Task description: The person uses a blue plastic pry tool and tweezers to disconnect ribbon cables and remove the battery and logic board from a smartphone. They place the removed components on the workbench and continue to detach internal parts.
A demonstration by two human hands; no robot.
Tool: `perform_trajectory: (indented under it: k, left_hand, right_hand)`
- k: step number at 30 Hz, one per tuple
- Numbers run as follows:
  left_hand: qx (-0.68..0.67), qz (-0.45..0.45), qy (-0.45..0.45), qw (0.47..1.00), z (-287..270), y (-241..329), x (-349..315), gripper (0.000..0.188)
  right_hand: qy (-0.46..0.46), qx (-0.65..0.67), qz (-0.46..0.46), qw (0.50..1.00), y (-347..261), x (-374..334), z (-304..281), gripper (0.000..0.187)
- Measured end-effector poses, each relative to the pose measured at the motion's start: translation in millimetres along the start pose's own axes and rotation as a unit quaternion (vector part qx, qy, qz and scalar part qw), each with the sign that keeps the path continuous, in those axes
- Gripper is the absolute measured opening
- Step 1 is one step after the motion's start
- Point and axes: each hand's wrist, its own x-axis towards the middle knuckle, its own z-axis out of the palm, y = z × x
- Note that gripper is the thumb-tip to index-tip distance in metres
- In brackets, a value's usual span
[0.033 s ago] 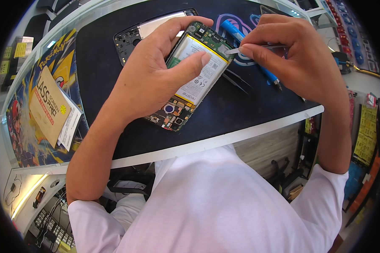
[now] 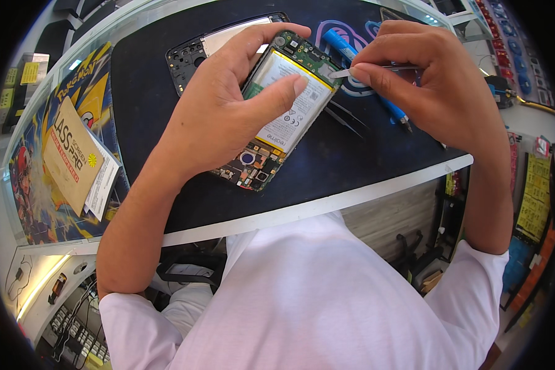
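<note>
My left hand (image 2: 213, 114) is closed round an opened smartphone (image 2: 290, 123), tilted above the dark mat. Its thumb lies across the silver battery with a yellow edge. Green circuit board shows at the phone's far end, and more boards with a round dark sensor at the near end. Pinched between thumb and fingers of my right hand (image 2: 407, 74) is a thin metal pry tool (image 2: 341, 73). Its flat tip meets the board at the phone's far right corner; whether it presses there I cannot tell. Beyond my left hand lies a black phone back cover (image 2: 184, 65), partly hidden.
A blue screwdriver (image 2: 393, 110) lies under my right hand, with dark tweezers (image 2: 348, 120) beside the phone. The dark mat (image 2: 148, 135) covers a white-edged table (image 2: 314, 206). At left lie a brown paper packet (image 2: 68, 160) and a colourful printed sheet (image 2: 34, 197).
</note>
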Motion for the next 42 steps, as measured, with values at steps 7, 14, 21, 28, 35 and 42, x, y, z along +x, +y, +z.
perform_trajectory:
  k: [7, 14, 21, 28, 35, 42]
  left_hand:
    - [-0.01, 0.005, 0.004, 1.0, -2, -1, 1, 0.057]
    - [-0.021, -0.001, 0.009, 1.0, -2, -2, 2, 0.058]
    - [-0.038, -0.002, 0.012, 0.999, -3, -3, 3, 0.057]
    - [0.029, 0.06, 0.017, 0.998, -5, -2, 3, 0.059]
    - [0.078, 0.118, 0.017, 0.99, -2, 0, 2, 0.059]
    - [0.082, 0.119, 0.024, 0.989, -3, -1, 1, 0.059]
  right_hand:
    - [-0.018, -0.05, 0.057, 0.997, -26, 11, -13, 0.017]
    - [0.082, -0.076, -0.002, 0.994, 1, -10, 11, 0.012]
    - [0.047, -0.151, -0.014, 0.987, 3, -8, 7, 0.012]
    - [0.036, -0.106, 0.03, 0.993, -3, -22, -3, 0.018]
    - [0.043, -0.151, -0.027, 0.987, -9, -22, -6, 0.017]
    - [0.04, -0.202, -0.042, 0.978, -15, -17, -4, 0.015]
